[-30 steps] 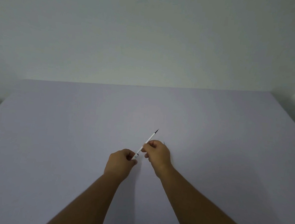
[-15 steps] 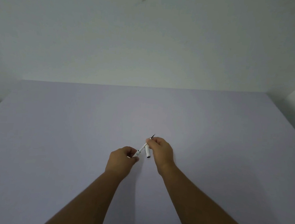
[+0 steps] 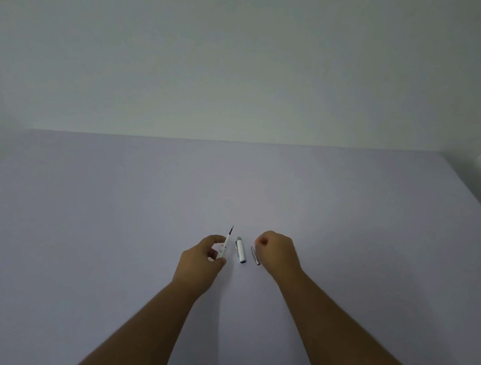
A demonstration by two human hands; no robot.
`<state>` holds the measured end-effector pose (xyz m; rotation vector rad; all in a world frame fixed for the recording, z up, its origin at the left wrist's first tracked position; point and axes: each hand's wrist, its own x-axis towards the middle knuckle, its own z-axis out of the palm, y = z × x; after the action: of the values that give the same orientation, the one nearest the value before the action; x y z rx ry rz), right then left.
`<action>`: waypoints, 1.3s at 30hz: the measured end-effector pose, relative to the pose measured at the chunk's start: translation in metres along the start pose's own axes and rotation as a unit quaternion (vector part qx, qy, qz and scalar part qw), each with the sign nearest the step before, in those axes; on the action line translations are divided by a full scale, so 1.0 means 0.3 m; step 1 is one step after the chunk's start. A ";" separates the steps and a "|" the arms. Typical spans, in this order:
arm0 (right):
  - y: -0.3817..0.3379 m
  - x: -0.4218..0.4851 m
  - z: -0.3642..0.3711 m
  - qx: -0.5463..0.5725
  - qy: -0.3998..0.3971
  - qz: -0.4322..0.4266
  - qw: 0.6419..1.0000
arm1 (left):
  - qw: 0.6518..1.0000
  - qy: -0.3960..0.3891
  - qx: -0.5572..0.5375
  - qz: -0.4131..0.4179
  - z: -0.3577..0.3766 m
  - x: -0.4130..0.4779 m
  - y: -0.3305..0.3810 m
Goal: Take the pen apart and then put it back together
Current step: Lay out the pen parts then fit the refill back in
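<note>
My left hand (image 3: 203, 261) pinches the white pen body (image 3: 224, 246), whose dark thin tip points up and away from me. A short white pen cap (image 3: 241, 250) with a silver end and a clip lies on the table just right of it. Further right lies a thin silver-grey pen piece (image 3: 255, 255), close to my right hand (image 3: 278, 254). That hand hovers with fingers curled in; I see nothing in it.
The pale lilac table (image 3: 114, 230) spreads wide around the hands, with its far edge against a plain wall. The table's left and right edges show at the frame sides.
My right hand pulled the white cap off the pen, laid it on the table and moved right. My left hand still holds the pen body, now tilted more upright.
</note>
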<state>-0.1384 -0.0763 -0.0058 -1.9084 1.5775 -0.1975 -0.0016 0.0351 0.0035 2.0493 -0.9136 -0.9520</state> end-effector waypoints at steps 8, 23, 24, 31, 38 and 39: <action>0.029 0.013 0.075 -0.161 -0.018 -0.035 0.986 | 1.000 -0.004 0.010 -0.010 -0.010 0.017 -0.013; -0.081 0.003 -0.049 0.485 -0.009 0.083 0.870 | 0.999 -0.014 0.048 0.017 0.006 -0.012 0.036; -0.082 -0.003 -0.054 0.492 -0.015 0.079 0.867 | 0.999 -0.015 0.049 0.019 0.008 -0.016 0.040; -0.082 -0.040 -0.070 0.474 -0.038 0.056 0.878 | 0.998 -0.012 0.061 0.029 0.010 -0.041 0.060; -0.079 -0.066 -0.070 0.436 -0.057 0.020 0.898 | 0.997 -0.008 0.064 0.038 0.019 -0.053 0.080; -0.078 -0.072 -0.070 0.428 -0.061 0.014 0.901 | 0.997 -0.006 0.060 0.038 0.021 -0.055 0.082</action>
<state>-0.1352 -0.0628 0.0297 -1.1702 1.1409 -0.6306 -0.0221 0.0340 0.0256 2.0944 -1.0707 -0.8878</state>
